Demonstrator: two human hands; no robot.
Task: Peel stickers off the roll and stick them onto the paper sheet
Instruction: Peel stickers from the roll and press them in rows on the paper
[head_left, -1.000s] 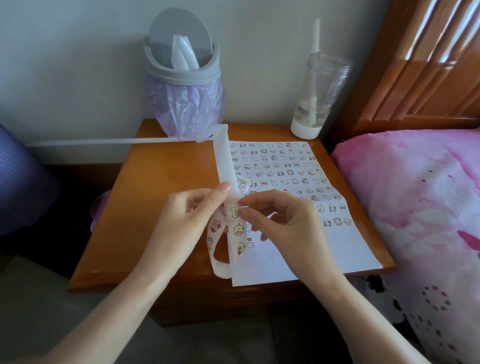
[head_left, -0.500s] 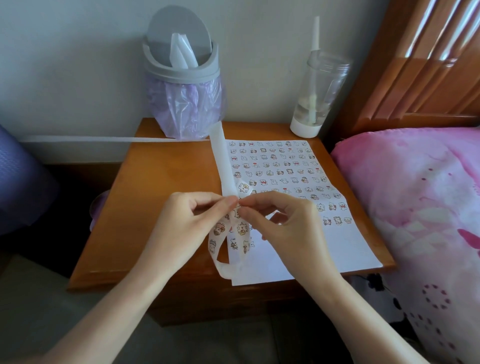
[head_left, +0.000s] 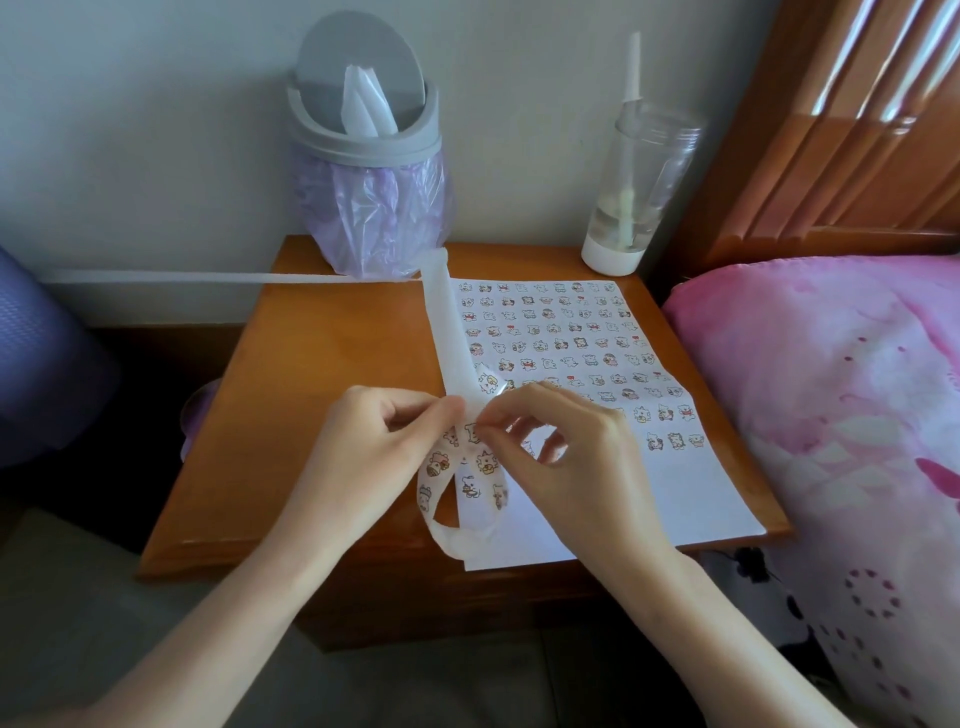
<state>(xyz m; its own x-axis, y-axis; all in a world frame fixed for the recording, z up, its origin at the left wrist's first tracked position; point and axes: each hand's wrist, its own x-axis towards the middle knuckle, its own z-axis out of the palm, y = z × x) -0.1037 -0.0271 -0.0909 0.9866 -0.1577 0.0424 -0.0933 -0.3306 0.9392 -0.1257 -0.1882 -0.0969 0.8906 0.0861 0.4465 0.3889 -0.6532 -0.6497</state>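
Against the frame one second back, the left hand (head_left: 374, 447) no longer has its forefinger stretched up along the sticker strip (head_left: 448, 332). That finger is now bent over, and thumb and forefinger are clamped on the strip from its left side. The two hands have closed up and their fingertips now nearly meet; from half a second back there is little change. The right hand (head_left: 571, 467) has thumb and forefinger pinched on the printed face of the strip, directly opposite the left fingertips. Its remaining fingers are curled loosely above the paper sheet (head_left: 675, 499). Whether the right hand has a sticker edge or only the strip cannot be told. A short printed flap stands curled up just above the pinch. The strip runs in from the left along the back of the nightstand (head_left: 322, 389) and turns beside the base of the waste bin (head_left: 363, 150). It then comes down the left edge of the sheet to the hands and hangs below them in a loop at the front edge of the nightstand. The sheet lies flat on the right half of the nightstand, with rows of stickers on its upper part and its lower part bare. A clear bottle (head_left: 639, 182) stands behind the sheet.
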